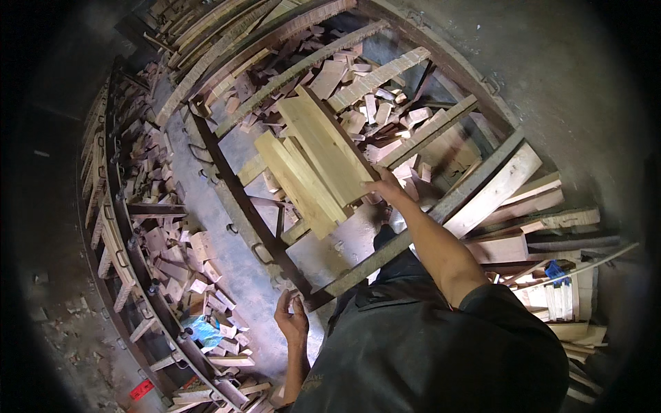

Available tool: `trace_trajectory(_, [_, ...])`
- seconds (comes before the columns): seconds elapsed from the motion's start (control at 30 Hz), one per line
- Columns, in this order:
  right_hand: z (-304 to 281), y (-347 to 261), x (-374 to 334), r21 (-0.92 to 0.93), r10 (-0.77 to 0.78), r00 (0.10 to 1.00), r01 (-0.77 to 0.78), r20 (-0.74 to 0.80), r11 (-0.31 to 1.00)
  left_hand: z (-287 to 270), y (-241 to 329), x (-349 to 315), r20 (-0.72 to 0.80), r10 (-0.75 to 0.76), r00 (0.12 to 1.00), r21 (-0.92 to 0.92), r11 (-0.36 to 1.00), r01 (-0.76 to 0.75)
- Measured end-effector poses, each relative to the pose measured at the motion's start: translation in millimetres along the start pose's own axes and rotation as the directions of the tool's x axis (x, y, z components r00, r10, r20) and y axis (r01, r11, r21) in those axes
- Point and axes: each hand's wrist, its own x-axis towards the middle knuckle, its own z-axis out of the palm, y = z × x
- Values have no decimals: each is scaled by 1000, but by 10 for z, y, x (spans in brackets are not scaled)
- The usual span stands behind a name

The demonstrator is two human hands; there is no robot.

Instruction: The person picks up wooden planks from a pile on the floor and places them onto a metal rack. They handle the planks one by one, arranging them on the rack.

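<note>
Pale boards point(320, 148) are laid side by side, partly overlapping, just off the centre of the view toward 11 o'clock, within the outline of a rack frame point(385, 256). Their near ends are pointed toward 5 o'clock. The near right corner of the boards is touched by the right hand point(387, 187), seen at 2 o'clock; its thumb side is laid over the edge, but whether the fingers are closed in a grip cannot be told. The left hand point(292, 318) is held between 6 and 7 o'clock, just beside the frame's near corner, its fingers curled; whether anything is gripped by them cannot be told. Wood offcuts point(372, 109) are heaped below the frame at 1 o'clock. More planks point(492, 189) are gathered toward 3 o'clock, with a blue object point(556, 272) lying near them. A second rack point(118, 206) is seen at 9 o'clock, and a red object point(141, 389) between 7 and 8 o'clock.
</note>
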Motion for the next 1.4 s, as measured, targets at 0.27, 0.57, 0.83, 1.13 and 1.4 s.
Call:
trace_trajectory(0.27, [-900,37,46,766,285,899,-433,332,476,901,689,231,-10,-149,989,-9,989,149])
trace_trajectory(0.57, [-1178,453,239,452,442,832,-554,336,699,1827,1303,1335,117,-2,993,38,999,-2])
trace_trajectory(0.83, [-625,-734,-25,-116,-232,967,243,100,963,2407,1716,2419,85,-206,975,-146,965,217])
trace_trajectory(1.13, [-15,-1119,265,-418,-37,992,86,124,904,2337,1998,2504,416,-242,877,-561,691,457])
trace_trajectory(1.4, [-1064,-1035,478,329,87,965,-168,247,929,2436,2099,2181,486,-140,863,-431,821,376])
